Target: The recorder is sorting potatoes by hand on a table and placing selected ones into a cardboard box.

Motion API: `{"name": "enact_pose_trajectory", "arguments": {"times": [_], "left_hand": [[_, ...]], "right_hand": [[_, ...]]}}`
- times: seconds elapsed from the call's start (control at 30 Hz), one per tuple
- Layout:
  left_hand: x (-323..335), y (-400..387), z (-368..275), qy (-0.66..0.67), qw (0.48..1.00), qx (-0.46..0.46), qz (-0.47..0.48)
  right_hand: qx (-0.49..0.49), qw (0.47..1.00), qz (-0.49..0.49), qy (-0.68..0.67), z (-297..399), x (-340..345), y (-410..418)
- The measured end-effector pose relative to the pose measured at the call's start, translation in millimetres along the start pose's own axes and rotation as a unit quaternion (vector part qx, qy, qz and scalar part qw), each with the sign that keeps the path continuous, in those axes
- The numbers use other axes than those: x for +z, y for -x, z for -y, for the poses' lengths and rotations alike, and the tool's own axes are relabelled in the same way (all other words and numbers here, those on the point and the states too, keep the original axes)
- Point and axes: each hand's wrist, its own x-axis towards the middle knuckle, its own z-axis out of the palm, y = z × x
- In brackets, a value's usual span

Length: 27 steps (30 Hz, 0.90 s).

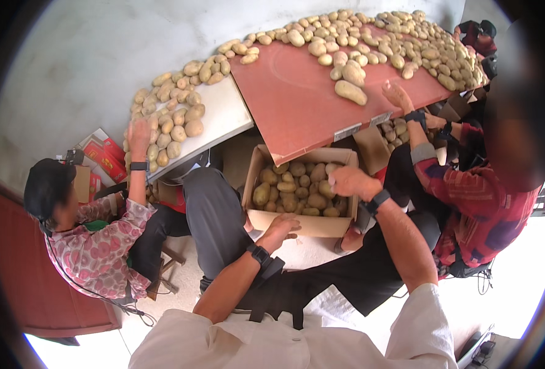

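Observation:
Between my knees stands an open cardboard box (300,226) with many potatoes (289,187) inside. My left hand (279,231) is just outside the near wall of the box, palm turned inward, fingers apart and holding nothing. Over the right side of the box is my right hand (353,182), its fingers curled near the potatoes at the rim; whether it grips one cannot be told. Beyond the box, a red tabletop (281,101) bears a long spread of potatoes, with a large potato (351,92) lying nearest its front edge.
A white tabletop (221,106) with more potatoes adjoins on the left. Co-workers sit at both sides; one's hand (139,133) touches potatoes at left, another's hand (398,96) is above the red tabletop. A box of potatoes (371,150) stands at right. The red tabletop's corner overhangs my box.

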Motion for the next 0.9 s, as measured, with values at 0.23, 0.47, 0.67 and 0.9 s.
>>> {"name": "enact_pose_trajectory", "arguments": {"times": [0.23, 0.47, 0.67, 0.9], "left_hand": [[14.7, -1.3, 0.3, -0.009, 1.000, 0.010, 0.027], [14.9, -2.2, 2.9, -0.005, 0.999, 0.017, 0.051], [13.7, -1.4, 5.7, 0.009, 0.998, 0.033, 0.057], [13.6, 1.7, 8.9, 0.038, 0.997, 0.046, 0.054]], "right_hand": [[-0.012, 1.000, 0.025, -0.008, 28.2, 33.9, 15.0], [0.007, 0.998, 0.051, -0.045, 59.2, 54.7, 29.0], [0.028, 0.993, 0.105, -0.039, 62.8, 74.5, 30.3], [0.069, 0.991, 0.114, -0.031, 58.1, 87.6, 28.2]]}}
